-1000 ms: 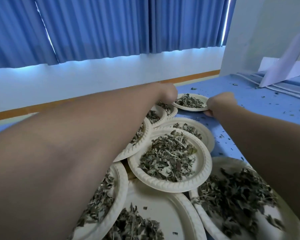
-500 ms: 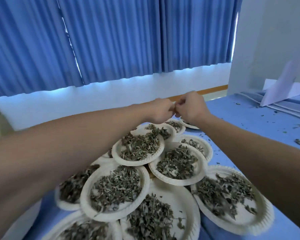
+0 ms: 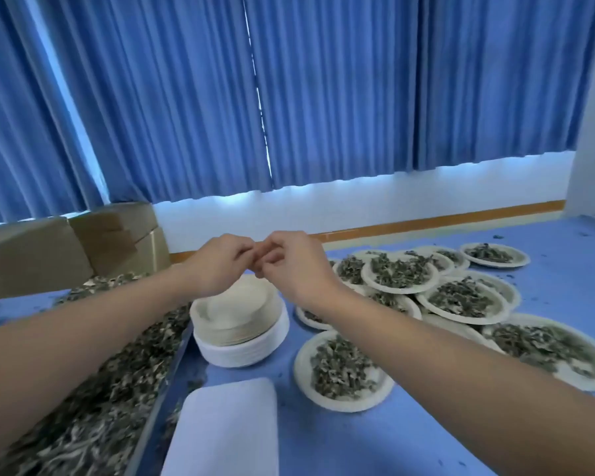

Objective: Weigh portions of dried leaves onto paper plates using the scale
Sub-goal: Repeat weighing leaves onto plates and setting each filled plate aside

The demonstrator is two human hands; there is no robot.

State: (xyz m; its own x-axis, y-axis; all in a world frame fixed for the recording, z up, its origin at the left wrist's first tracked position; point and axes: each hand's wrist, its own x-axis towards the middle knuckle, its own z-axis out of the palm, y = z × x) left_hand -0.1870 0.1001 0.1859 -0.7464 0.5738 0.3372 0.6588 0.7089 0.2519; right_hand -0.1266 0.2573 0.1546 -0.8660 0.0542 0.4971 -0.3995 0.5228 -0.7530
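Where the left hand (image 3: 220,266) meets the right hand (image 3: 294,269) above one plate stack (image 3: 241,341), curled fingers (image 3: 272,257) are pressed together. Roughly ten filled plates (image 3: 301,367) are seen.

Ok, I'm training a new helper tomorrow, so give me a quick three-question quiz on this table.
1. True or false: the left hand and right hand meet above the stack of empty plates.
2. The filled plates lie on which side of that stack? A: the person's left. B: the person's right. C: on top of it.
3. Fill in: behind the loose leaves stand cardboard ____.

Key: 1 true; 2 B; 3 boxes.
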